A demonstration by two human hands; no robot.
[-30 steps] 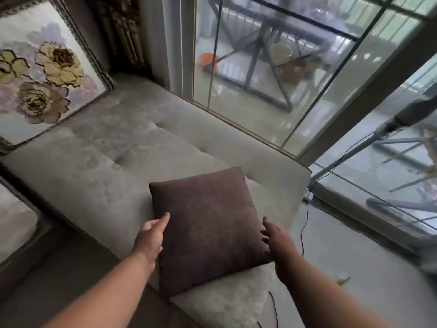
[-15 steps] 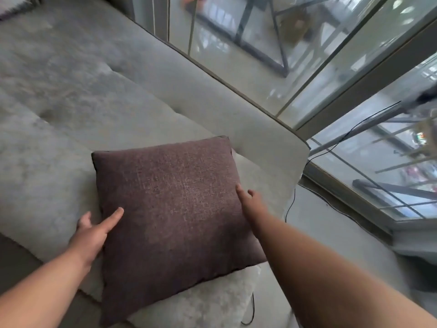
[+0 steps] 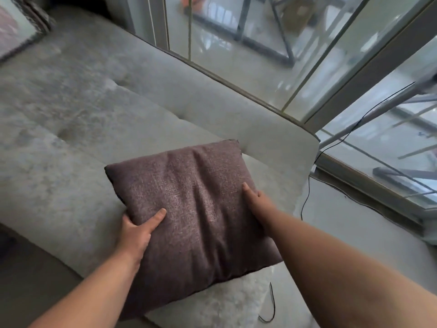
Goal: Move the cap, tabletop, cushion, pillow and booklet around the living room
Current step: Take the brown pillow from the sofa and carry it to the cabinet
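Note:
A square brown-purple cushion [image 3: 196,209] lies at the right end of the grey sofa [image 3: 71,129], its fabric creased between my hands. My left hand [image 3: 137,230] grips its left edge, thumb on top and fingers hidden underneath. My right hand [image 3: 256,202] clasps the right edge, thumb on the top face, fingers hidden behind the edge. The cap, tabletop, pillow and booklet are out of view.
The sofa's low backrest [image 3: 236,114] runs along tall glass doors [image 3: 248,55]. A framed flower picture [image 3: 14,29] leans at the sofa's far left end. A thin black cable [image 3: 307,192] hangs down beside the sofa's right arm onto the pale floor [image 3: 354,233].
Both hands were open beside the cushion; now they have closed on its left and right edges and the fabric is wrinkled. The view has shifted.

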